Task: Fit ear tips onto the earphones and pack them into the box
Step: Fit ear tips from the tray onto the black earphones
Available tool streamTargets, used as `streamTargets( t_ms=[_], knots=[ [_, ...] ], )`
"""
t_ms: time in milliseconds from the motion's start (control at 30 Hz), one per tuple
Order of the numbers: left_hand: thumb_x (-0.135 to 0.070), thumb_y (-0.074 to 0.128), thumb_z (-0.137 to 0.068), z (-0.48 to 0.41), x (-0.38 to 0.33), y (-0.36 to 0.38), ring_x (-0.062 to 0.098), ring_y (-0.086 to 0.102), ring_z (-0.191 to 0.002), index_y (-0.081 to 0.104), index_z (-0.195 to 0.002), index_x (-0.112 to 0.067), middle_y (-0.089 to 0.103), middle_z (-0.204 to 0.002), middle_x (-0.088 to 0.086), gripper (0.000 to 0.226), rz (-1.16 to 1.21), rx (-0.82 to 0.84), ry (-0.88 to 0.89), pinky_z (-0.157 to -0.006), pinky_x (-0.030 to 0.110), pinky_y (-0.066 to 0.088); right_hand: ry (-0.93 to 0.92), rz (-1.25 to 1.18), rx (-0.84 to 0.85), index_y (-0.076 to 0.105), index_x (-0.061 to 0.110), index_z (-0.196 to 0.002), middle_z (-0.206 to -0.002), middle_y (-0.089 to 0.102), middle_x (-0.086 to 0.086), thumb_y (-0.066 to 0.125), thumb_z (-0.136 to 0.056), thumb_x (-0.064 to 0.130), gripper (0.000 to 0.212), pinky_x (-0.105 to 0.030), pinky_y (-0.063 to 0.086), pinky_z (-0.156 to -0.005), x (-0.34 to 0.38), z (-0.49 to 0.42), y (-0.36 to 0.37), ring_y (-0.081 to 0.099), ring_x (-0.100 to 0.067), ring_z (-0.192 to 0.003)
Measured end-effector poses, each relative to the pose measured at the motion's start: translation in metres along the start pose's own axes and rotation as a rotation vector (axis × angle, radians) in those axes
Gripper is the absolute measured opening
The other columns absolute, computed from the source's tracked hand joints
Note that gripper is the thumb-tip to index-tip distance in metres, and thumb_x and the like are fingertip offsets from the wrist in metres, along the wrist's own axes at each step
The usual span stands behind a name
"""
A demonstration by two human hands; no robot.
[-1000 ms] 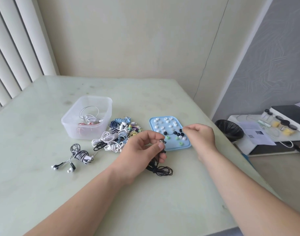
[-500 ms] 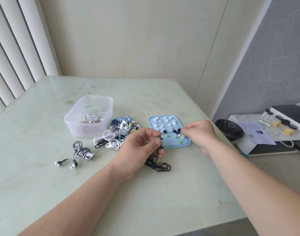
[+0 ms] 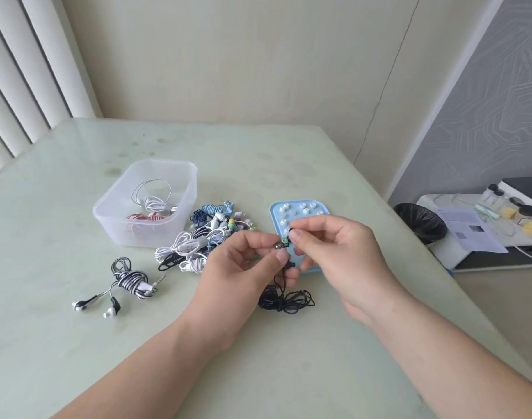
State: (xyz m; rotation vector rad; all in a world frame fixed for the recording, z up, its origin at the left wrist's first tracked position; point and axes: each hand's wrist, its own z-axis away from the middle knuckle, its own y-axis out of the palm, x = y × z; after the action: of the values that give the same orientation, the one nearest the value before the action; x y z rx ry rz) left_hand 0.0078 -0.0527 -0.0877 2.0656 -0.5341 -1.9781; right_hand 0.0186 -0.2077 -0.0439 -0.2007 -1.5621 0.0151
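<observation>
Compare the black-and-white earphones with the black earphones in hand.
The black-and-white earphones lie untouched on the table; the left hand pinches a bud of the black earphones, the right hand a green ear tip. The black-and-white earphones' cable is wound tight; the black earphones' cable lies loosely coiled. Both are wired, outside the box.

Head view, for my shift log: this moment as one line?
left hand: pinches black earphone | right hand: pinches green ear tip against it | box: earphones inside
</observation>
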Motion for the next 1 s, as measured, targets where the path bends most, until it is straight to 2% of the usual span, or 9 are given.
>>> streamTargets(
  t_ms=[133,300,433,667,867,1000],
  knots=[
    [0.002,0.068,-0.092,-0.003,-0.001,-0.001,0.034,0.073,-0.071,0.060,-0.106,0.005,0.073,-0.082,0.017,0.017,0.000,-0.015,-0.020,-0.070,0.039,0.060,0.019,-0.133,0.045,0.081,0.015,-0.093,-0.075,0.075,-0.007,0.078,-0.086,0.004,0.013,-0.021,0.052,-0.059,-0.005,-0.002,0.005,0.058,-0.014,-0.055],
    [-0.004,0.071,-0.086,-0.002,-0.002,0.000,0.033,0.072,-0.070,0.067,-0.104,0.001,0.073,-0.087,0.022,0.019,-0.009,-0.040,-0.031,-0.069,0.037,0.062,0.052,-0.254,0.059,0.081,0.009,-0.085,-0.076,0.074,-0.018,0.082,-0.078,0.001,0.011,-0.029,0.055,-0.062,-0.018,0.000,-0.002,0.056,-0.026,-0.057],
    [-0.005,0.072,-0.085,-0.001,-0.001,0.002,0.031,0.071,-0.068,0.071,-0.101,-0.002,0.072,-0.085,0.021,0.016,-0.060,-0.038,-0.042,-0.066,0.033,0.061,0.112,-0.339,0.115,0.080,0.007,-0.087,-0.078,0.073,-0.019,0.084,-0.066,0.011,0.021,-0.030,0.049,-0.058,-0.030,0.002,-0.005,0.057,-0.030,-0.065],
    [-0.007,0.074,-0.083,0.001,-0.001,0.005,0.031,0.072,-0.068,0.066,-0.096,0.000,0.071,-0.085,0.023,0.017,-0.126,-0.052,-0.032,-0.066,0.037,0.062,0.155,-0.444,0.188,0.081,0.010,-0.082,-0.079,0.072,-0.017,0.085,-0.058,0.013,0.024,-0.027,0.046,-0.056,-0.031,0.001,-0.008,0.059,-0.024,-0.068],
    [-0.008,0.074,-0.081,0.002,-0.002,0.005,0.031,0.073,-0.069,0.067,-0.093,-0.002,0.072,-0.084,0.016,0.016,-0.134,-0.024,-0.028,-0.069,0.039,0.064,0.148,-0.440,0.223,0.081,0.009,-0.084,-0.083,0.072,-0.019,0.082,-0.064,0.013,0.021,-0.027,0.046,-0.056,-0.032,0.000,-0.009,0.064,-0.024,-0.070],
    [-0.008,0.074,-0.082,0.002,0.000,0.004,0.032,0.073,-0.070,0.068,-0.095,-0.002,0.071,-0.087,0.021,0.016,-0.136,-0.025,-0.030,-0.068,0.038,0.063,0.137,-0.425,0.248,0.080,0.010,-0.086,-0.086,0.072,-0.019,0.081,-0.066,0.014,0.020,-0.028,0.046,-0.057,-0.032,0.001,-0.011,0.064,-0.023,-0.071]
  ],
)
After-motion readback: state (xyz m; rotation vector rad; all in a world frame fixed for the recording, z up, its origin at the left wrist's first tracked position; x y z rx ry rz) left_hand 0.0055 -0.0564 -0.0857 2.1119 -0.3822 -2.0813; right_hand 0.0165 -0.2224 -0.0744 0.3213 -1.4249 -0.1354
